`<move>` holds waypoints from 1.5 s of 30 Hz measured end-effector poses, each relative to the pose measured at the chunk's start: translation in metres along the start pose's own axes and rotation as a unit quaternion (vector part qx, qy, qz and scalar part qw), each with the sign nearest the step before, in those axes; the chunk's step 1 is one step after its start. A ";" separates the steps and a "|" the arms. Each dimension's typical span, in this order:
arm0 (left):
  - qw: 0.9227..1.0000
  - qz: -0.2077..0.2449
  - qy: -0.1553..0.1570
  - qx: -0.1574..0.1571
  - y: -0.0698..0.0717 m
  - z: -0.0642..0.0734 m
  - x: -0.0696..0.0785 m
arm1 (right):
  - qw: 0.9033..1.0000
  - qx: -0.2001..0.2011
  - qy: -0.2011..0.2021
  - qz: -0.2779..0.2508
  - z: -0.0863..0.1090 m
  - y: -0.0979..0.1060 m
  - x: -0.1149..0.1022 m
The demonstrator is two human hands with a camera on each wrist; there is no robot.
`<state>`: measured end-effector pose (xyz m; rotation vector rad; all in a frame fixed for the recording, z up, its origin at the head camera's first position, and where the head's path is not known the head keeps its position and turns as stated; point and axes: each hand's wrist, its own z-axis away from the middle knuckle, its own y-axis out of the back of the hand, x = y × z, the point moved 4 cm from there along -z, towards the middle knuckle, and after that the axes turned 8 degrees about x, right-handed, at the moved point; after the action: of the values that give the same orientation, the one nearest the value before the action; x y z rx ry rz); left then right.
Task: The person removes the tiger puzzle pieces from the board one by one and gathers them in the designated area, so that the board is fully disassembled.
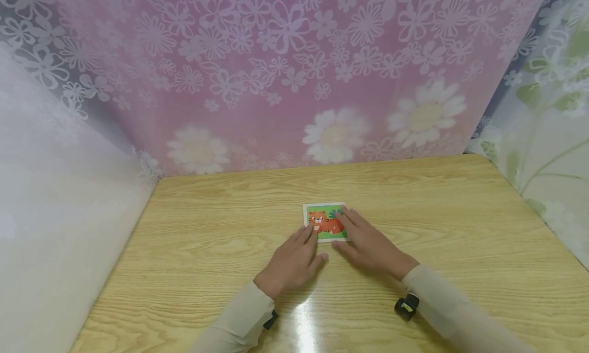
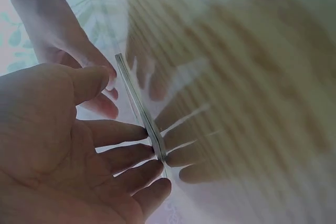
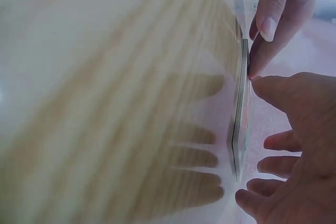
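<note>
Tiger picture card (image 1: pixel 327 221), in the head view, lies flat on the wood-grain tabletop (image 1: pixel 221 225), face up. The left hand (image 1: pixel 292 258) is at the card's near left corner, long fingers nearly straight and side by side, tips over the card, thumb held away. The right hand (image 1: pixel 370 243) is at the card's right side, fingers extended over that edge, thumb apart at the near edge. The printed tiger's head points to the card's left end, and its body runs left to right; the picture's top faces away from the person. The card looks slightly wider than deep, so its long axis probably runs sideways, though foreshortening leaves this uncertain.

In the left wrist view, the left hand's fingers are slightly spread, their tips against the card's edge, which shows a dark seam.

In the right wrist view, the right hand's fingers are spread beside the card, its thumb tip close to the card; whether they press is unclear. Uneven pushing could skew the card on the glossy tabletop, or slide its layers apart if that seam is loose.
</note>
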<state>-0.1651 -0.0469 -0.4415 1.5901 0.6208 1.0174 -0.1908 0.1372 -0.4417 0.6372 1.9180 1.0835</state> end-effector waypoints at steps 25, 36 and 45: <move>1.000 0.014 -0.016 0.023 0.012 0.003 -0.006 | 0.999 -0.034 -0.003 -0.011 -0.012 -0.010 -0.002; 0.997 0.055 -0.006 0.060 0.022 -0.017 -0.022 | 0.999 -0.039 -0.001 -0.008 -0.013 -0.010 -0.006; 0.995 0.060 0.039 0.066 0.026 -0.037 -0.039 | 0.999 -0.046 -0.005 -0.018 -0.015 -0.013 -0.013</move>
<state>-0.2189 -0.0670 -0.4265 1.7265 0.6622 1.1526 -0.1968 0.1143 -0.4438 0.5532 1.8520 1.1366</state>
